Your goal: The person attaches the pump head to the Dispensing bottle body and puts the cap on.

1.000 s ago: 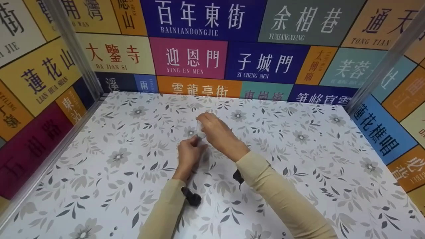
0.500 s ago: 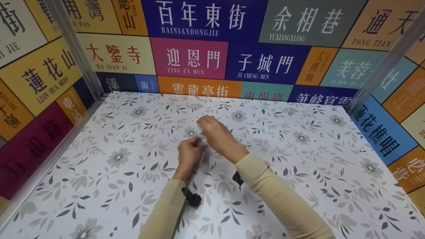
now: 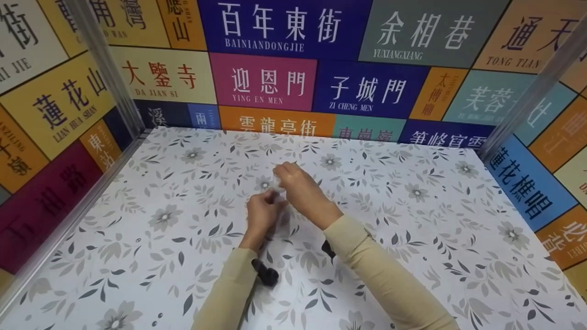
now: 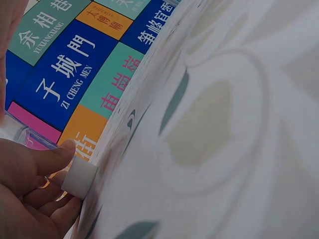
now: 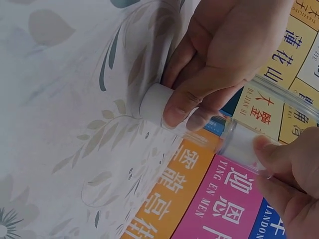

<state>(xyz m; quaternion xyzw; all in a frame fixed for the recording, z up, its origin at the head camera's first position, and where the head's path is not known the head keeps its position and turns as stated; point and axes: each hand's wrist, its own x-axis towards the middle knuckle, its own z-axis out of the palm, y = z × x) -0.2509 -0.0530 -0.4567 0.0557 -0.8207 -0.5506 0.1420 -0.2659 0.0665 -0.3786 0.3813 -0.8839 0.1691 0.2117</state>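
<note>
Between my hands is a small clear plastic bottle with a white cylindrical lower end. It stands about upright on the table. My left hand pinches the lower end between thumb and fingers, as the left wrist view shows with the white part at the tabletop. Above it, my right hand pinches a clear upper piece with white inside. Whether this piece is joined to the lower part or apart from it, I cannot tell. In the head view the hands mostly hide the bottle.
A white flower-patterned cloth or sheet covers the table. Panels with coloured street-name signs stand behind and at both sides. Clear corner posts rise at the back. Black wrist camera mounts sit on both sleeves.
My right hand has come down slightly toward my left hand, and less of the white piece shows beneath it. The left hand stays in place.
</note>
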